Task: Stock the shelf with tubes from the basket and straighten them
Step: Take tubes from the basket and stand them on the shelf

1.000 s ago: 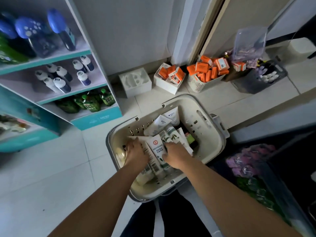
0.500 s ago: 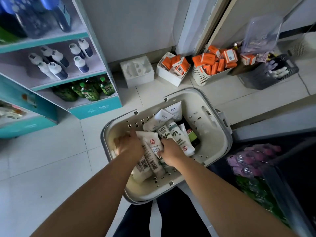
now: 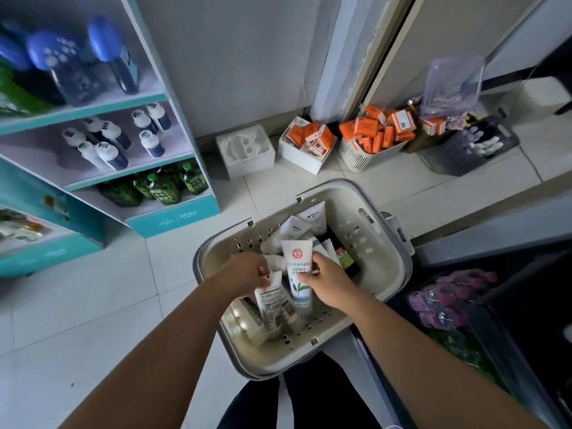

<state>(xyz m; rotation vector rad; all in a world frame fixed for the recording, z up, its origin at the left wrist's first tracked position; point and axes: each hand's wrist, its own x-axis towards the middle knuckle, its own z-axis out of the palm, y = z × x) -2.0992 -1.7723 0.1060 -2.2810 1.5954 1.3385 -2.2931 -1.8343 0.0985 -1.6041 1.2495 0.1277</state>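
Head view, the only view supplied. A cream plastic basket with a grey rim and perforated walls [image 3: 383, 274] is sitting on the white tiled floor at lower centre of the frame, holding a loose pile of white squeeze tubes. Both hands are working inside it. The left hand [image 3: 244, 274] is closing around a white tube with a barcode panel [image 3: 269, 301], gripping it near its crimped upper end. The right hand [image 3: 328, 281] is closing on the side of a white tube with a red round emblem and green leaf print [image 3: 298, 274], which is standing nearly upright with its flat crimped end uppermost. Further white tubes with dark labels [image 3: 305, 222] are lying toward the basket's far wall.

The teal-edged display shelf with white boards [image 3: 173, 119] is occupying the upper left of the frame, well apart from the basket, already carrying blue-capped bottles, white-capped bottles and green pouches. No tube is visible on it.

Judgement: the tubes are likely light, soft-walled and somewhat slick, so they are apt to slide within a bundle. Holding is best taken across the mid-body, or at the stiffer cap end, with several tubes pinched flat together. The crimped end alone is offering poor control for straightening on the shelf.
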